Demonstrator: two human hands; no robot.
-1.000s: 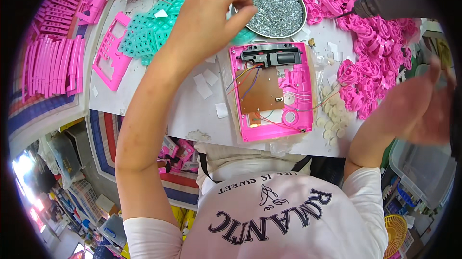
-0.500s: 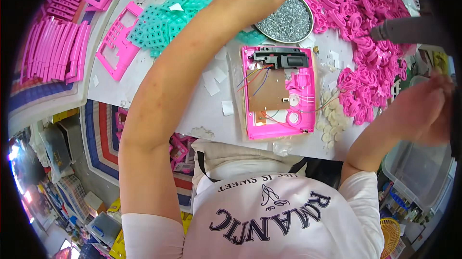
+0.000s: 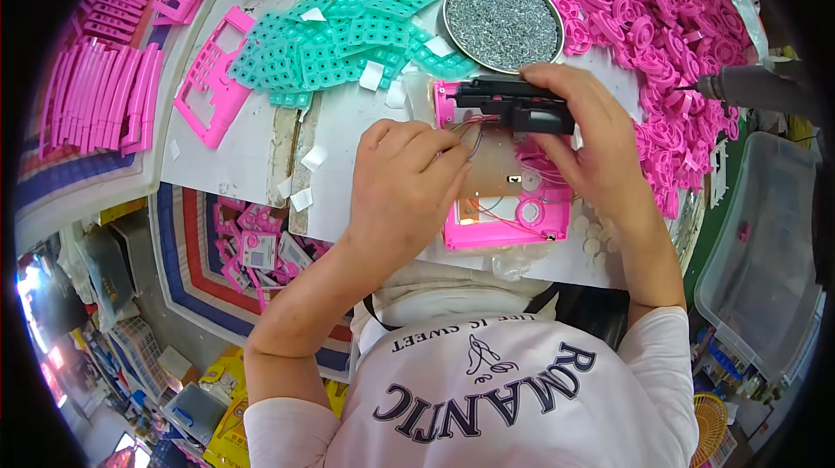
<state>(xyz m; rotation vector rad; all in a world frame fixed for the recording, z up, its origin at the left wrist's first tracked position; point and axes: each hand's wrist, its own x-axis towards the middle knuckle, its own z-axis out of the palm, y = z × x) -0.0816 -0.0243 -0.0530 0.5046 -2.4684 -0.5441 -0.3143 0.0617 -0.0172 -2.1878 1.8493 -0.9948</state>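
Note:
A pink plastic housing (image 3: 557, 216) lies before me, with a brown circuit board (image 3: 491, 177) and thin coloured wires in it. Over its far end, my right hand (image 3: 600, 142) grips a long black plastic part (image 3: 522, 107), fingers on top and thumb beneath. My left hand (image 3: 404, 185) is at the housing's left side, by the wires and the black part's left end. Its fingers are bent and pressed together; whatever is between them is hidden. Both hands cover parts of the housing.
A round dish (image 3: 558, 11) of small screws stands beyond the housing. Teal rubber keypads (image 3: 330, 50) lie left, pink rings (image 3: 661, 24) are heaped right. A grey powered screwdriver (image 3: 757, 90) juts in from the right. Stacked pink shells (image 3: 100, 94) stand far left.
My left hand has come back from the screw dish to the housing. My right hand has moved in from the far right and taken hold of the black part, which now sits tilted.

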